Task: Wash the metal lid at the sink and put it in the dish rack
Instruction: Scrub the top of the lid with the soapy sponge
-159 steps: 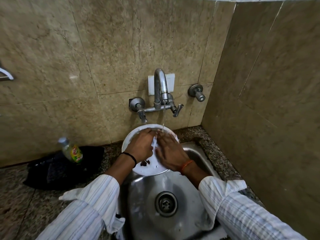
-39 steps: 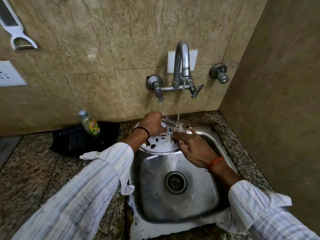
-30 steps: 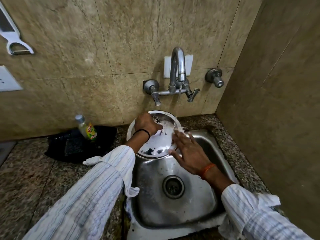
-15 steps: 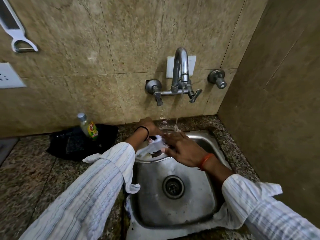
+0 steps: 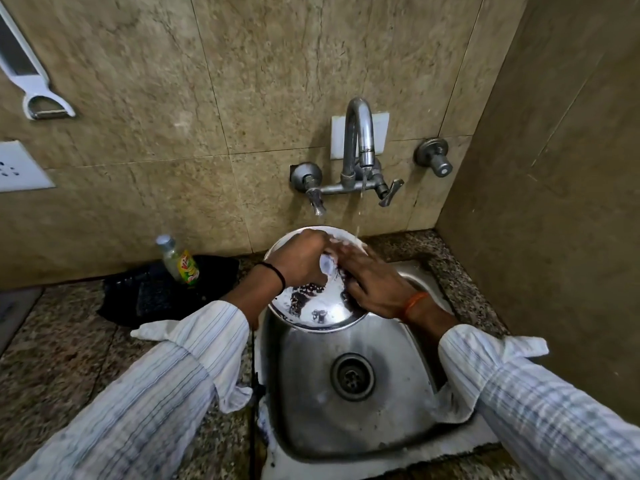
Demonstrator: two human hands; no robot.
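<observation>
The round metal lid (image 5: pixel 320 315) is tilted up over the back of the steel sink (image 5: pixel 349 420), its face soapy with dark specks. My left hand (image 5: pixel 301 259) grips the lid near its top edge, around a small pale knob or scrubber that I cannot identify. My right hand (image 5: pixel 372 280) lies flat on the lid's right side, fingers spread. A thin stream of water falls from the tap (image 5: pixel 360 150) onto the lid's upper right rim. No dish rack is in view.
A dish-soap bottle (image 5: pixel 178 261) stands on a black mat (image 5: pixel 162 292) on the granite counter left of the sink. A white peeler (image 5: pixel 33 84) hangs on the tiled wall at upper left. A wall closes off the right side.
The lid has been tipped up from nearly flat to face me again. My right hand moved from over the lid's top to its right side. My left hand keeps its hold.
</observation>
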